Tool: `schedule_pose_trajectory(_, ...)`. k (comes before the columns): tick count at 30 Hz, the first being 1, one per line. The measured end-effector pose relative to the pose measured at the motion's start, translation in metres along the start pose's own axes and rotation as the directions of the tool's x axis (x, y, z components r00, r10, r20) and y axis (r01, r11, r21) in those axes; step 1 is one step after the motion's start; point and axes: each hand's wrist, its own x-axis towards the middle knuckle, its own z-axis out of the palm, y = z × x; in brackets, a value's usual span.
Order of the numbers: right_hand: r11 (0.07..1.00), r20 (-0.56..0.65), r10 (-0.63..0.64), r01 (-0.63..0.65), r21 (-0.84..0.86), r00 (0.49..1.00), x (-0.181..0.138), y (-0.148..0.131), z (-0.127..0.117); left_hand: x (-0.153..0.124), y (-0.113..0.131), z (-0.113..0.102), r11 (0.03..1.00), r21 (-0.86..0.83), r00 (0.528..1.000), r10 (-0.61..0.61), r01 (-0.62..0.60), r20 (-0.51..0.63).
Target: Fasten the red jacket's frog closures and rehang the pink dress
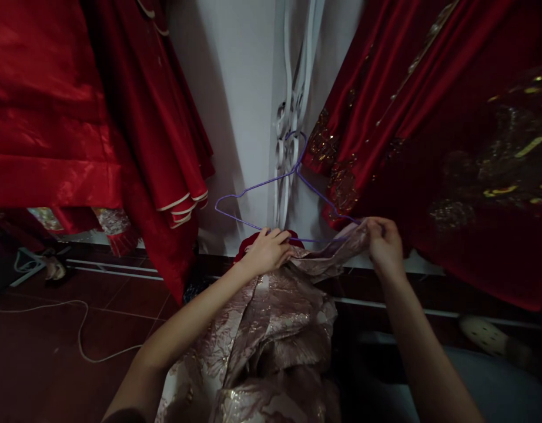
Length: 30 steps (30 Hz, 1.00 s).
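Note:
A purple wire hanger (264,183) stands upright in front of me, its hook up by the white scrolled metalwork. My left hand (268,251) has its fingers curled over the hanger's bottom bar and the upper edge of a pinkish, gold-patterned garment (275,317). Out at the hanger's right end, my right hand (384,241) pinches a stretched strip of the same garment. The cloth between my hands is pulled taut along the bar. Below, the rest of the garment hangs in bunched folds towards me.
Red garments (46,117) hang on the left, and red sequined ones (430,153) on the right. White scrolled metalwork (293,111) stands against the wall. A pale cable (83,329) crosses the tiled floor. One cream clog (482,335) lies at lower right.

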Motion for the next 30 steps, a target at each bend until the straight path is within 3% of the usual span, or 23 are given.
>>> schedule_pose_trajectory(5,0.935,0.019,-0.286,0.283,-0.214,0.958,0.015,-0.052,0.018,0.018,0.003,0.017,0.987,-0.159,1.000,0.012,-0.010,0.010)
schedule_pose_trajectory(10,0.912,0.051,-0.305,0.307,-0.271,0.951,0.016,-0.071,0.034,0.034,0.015,0.029,0.956,-0.286,0.997,-0.073,0.061,-0.033)
schedule_pose_trajectory(14,0.908,0.118,-0.278,0.301,-0.290,0.953,0.020,-0.071,0.032,0.024,-0.003,0.018,0.913,-0.392,0.964,-0.195,0.111,-0.179)
schedule_pose_trajectory(16,0.909,0.135,-0.272,0.300,-0.290,0.953,0.025,-0.070,0.028,0.008,-0.026,0.011,0.865,-0.438,0.875,-0.390,0.243,-0.286)
schedule_pose_trajectory(19,0.910,0.156,-0.268,0.303,-0.283,0.951,0.032,-0.069,0.024,-0.024,-0.068,0.008,0.662,-0.538,0.588,-0.736,0.521,-0.336)
schedule_pose_trajectory(22,0.916,0.159,-0.272,0.307,-0.260,0.949,0.038,-0.064,0.023,-0.052,-0.099,0.018,0.493,-0.604,0.395,-0.869,0.627,-0.298)
schedule_pose_trajectory(25,0.916,0.134,-0.306,0.330,-0.229,0.942,0.041,-0.058,0.024,-0.067,-0.111,0.033,0.431,-0.652,0.305,-0.902,0.624,-0.304)
schedule_pose_trajectory(30,0.907,0.121,-0.350,0.368,-0.204,0.929,0.045,-0.055,0.023,-0.068,-0.116,0.042,0.469,-0.696,0.301,-0.883,0.544,-0.359)
